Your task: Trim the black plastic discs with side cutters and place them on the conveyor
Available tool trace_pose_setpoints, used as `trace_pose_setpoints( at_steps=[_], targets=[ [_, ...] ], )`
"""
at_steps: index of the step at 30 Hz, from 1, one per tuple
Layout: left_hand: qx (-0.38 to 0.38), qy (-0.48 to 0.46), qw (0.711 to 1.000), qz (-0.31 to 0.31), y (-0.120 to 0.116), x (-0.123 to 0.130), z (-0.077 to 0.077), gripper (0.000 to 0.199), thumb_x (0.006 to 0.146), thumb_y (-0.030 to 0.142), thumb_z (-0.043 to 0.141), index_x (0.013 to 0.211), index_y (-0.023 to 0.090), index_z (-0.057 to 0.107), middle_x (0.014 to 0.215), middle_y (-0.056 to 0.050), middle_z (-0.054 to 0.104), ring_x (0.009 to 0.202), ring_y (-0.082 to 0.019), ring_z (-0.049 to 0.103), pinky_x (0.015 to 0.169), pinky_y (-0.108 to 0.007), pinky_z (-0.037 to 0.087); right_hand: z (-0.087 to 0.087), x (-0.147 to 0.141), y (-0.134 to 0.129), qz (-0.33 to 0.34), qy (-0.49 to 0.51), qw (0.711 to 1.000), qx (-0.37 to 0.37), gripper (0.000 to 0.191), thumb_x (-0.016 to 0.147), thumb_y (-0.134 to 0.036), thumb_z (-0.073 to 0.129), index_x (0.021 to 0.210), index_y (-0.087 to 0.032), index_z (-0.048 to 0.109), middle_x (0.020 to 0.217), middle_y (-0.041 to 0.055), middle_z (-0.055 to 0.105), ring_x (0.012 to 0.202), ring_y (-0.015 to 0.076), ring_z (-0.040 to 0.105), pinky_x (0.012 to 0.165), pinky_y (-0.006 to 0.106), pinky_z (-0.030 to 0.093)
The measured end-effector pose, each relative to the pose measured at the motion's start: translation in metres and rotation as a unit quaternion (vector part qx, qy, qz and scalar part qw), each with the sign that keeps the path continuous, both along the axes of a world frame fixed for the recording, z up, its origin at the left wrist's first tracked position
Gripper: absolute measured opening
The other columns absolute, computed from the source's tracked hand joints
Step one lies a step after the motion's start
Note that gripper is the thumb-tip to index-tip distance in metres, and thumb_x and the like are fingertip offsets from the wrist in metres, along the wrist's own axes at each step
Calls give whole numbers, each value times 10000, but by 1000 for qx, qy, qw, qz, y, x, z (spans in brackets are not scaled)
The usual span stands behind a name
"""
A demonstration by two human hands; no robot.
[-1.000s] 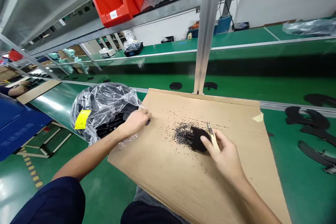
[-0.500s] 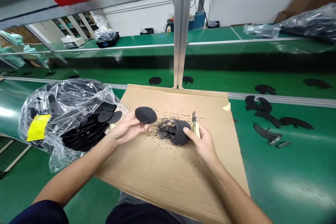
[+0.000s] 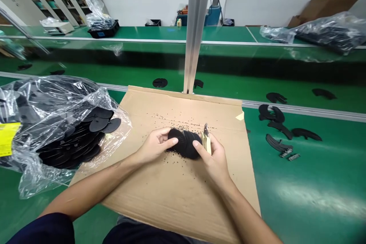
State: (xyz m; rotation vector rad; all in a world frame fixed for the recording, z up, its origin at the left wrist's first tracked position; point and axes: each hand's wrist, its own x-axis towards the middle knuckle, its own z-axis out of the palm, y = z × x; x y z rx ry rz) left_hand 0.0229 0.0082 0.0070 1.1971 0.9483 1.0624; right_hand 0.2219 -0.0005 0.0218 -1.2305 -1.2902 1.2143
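Above the cardboard sheet (image 3: 171, 194), my left hand (image 3: 156, 144) pinches a black oval piece (image 3: 177, 141) between thumb and fingers. That piece touches and partly overlaps several black curved pieces (image 3: 192, 148), which my right hand (image 3: 211, 152) grips under its thumb. Nippers with pale yellow handles (image 3: 206, 141) also rest in my right hand, tips pointing away from me. Small black bits (image 3: 174, 160) lie scattered on the cardboard beneath and around the pieces.
A clear plastic bag (image 3: 63, 122) of black oval pieces lies open at the left. Loose black curved parts (image 3: 278, 143) lie on the green table at the right. A metal post (image 3: 194, 34) stands behind the cardboard. A black tray (image 3: 103, 30) sits on the far shelf.
My left hand has moved right, bringing the oval piece against the pieces in my right hand. My right hand keeps its hold. The view has shifted, and the red bin is out of sight.
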Motion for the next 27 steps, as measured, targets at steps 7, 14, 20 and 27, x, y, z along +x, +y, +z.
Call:
trace_pose_setpoints(
  at_steps=[7, 14, 20, 27],
  targets=[
    [73, 110, 991, 32, -11, -3, -13, 389, 845, 319, 744, 1208, 190, 686, 1170, -107, 643, 948, -195, 670, 776, -297, 595, -1, -3, -4, 26, -41, 999, -11, 255, 837, -427, 693, 940, -210, 606, 891, 26, 656, 820, 188, 608, 765, 313, 522],
    [215, 222, 950, 43, -11, -7, -6, 417, 903, 261, 661, 1318, 231, 633, 1137, -94, 669, 911, -179, 624, 742, -294, 564, -1, -7, -7, 25, -61, 998, -21, 309, 828, -495, 705, 928, -215, 620, 854, 25, 640, 792, 188, 602, 719, 304, 522],
    [205, 221, 953, 44, -13, -5, -6, 430, 903, 254, 656, 1331, 231, 618, 1153, -94, 677, 921, -183, 636, 752, -295, 566, 0, -8, -7, 15, -58, 998, -19, 295, 818, -473, 720, 915, -214, 618, 809, 11, 602, 739, 169, 560, 680, 288, 501],
    [55, 83, 995, 0, -14, -2, -10, 327, 916, 288, 642, 1216, 159, 657, 1129, -97, 731, 1020, -217, 698, 887, -336, 591, 0, -8, -8, 13, -43, 999, -26, 280, 808, -448, 728, 902, -211, 613, 786, 2, 596, 692, 154, 533, 664, 286, 484]
  ],
)
